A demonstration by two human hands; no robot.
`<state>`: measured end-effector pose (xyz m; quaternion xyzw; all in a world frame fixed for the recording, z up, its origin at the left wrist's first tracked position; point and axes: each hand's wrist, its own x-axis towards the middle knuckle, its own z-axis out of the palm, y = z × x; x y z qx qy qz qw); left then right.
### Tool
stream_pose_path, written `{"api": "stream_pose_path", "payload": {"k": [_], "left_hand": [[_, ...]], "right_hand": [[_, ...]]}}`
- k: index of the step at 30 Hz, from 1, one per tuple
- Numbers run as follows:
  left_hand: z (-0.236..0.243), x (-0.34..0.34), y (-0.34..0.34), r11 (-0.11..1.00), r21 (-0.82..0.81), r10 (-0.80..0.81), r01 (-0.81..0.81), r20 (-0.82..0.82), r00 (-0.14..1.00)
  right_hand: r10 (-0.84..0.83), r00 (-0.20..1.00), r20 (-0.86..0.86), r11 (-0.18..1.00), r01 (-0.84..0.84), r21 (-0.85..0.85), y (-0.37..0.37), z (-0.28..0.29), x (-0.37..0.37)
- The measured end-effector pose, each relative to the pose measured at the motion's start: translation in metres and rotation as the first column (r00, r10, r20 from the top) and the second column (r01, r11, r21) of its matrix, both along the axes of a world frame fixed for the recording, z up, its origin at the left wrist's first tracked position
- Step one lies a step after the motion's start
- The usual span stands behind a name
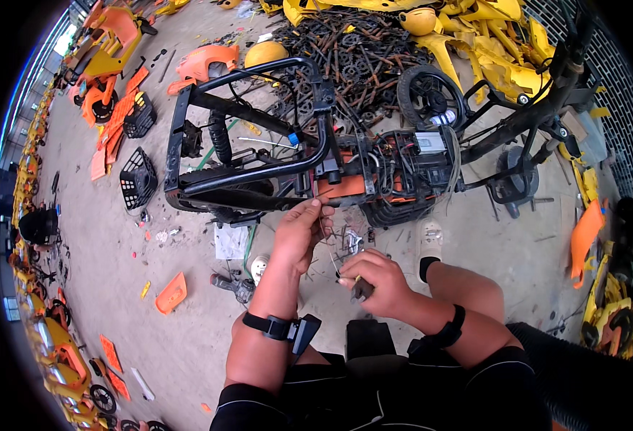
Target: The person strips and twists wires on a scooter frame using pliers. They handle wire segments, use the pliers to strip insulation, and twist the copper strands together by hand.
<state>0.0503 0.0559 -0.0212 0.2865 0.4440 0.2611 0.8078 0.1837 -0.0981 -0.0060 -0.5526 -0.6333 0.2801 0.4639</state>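
Observation:
A stripped black scooter frame (259, 182) lies in front of me, with wiring and a battery-like unit exposed near its middle. My left hand (300, 233) is closed, thumb and fingertips pinched together at the frame's near edge, beside an orange panel (343, 187); what they pinch is hidden. Lower and to the right, my right hand (381, 281) is closed round a hand tool (361, 290) with a grey and yellow handle. A thin shaft or wire (330, 249) runs between the two hands; I cannot tell whether it belongs to the tool.
Behind the frame lies a heap of dark metal parts (352, 61), with a wheel (431, 98) and yellow body panels (485, 57) beside it. Black baskets (137, 179) and orange pieces (171, 293) lie on the floor to the left. Several scooters (61, 352) line the left side.

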Motion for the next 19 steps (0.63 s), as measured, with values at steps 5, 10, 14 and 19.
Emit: {"api": "stream_pose_path", "payload": {"k": [5, 10, 14, 19], "left_hand": [[0.001, -0.015, -0.002, 0.999, 0.037, 0.025, -0.025, 0.023, 0.999], [0.007, -0.023, -0.007, 0.996, 0.004, 0.089, -0.09, 0.063, 0.994], [0.0, -0.021, -0.012, 0.999, -0.05, 0.017, -0.008, 0.172, 0.985], [0.003, -0.012, -0.02, 0.986, 0.026, -0.166, 0.164, 0.155, 0.974]], "right_hand": [[0.079, 0.993, -0.086, 0.99, -0.088, -0.111, -0.012, -0.003, -0.004], [-0.212, 0.9, -0.381, 0.922, 0.054, -0.384, -0.014, -0.009, 0.001], [-0.352, 0.886, -0.302, 0.911, 0.251, -0.326, -0.007, -0.02, 0.01], [-0.546, 0.728, -0.415, 0.779, 0.259, -0.571, 0.003, -0.008, 0.022]]}}
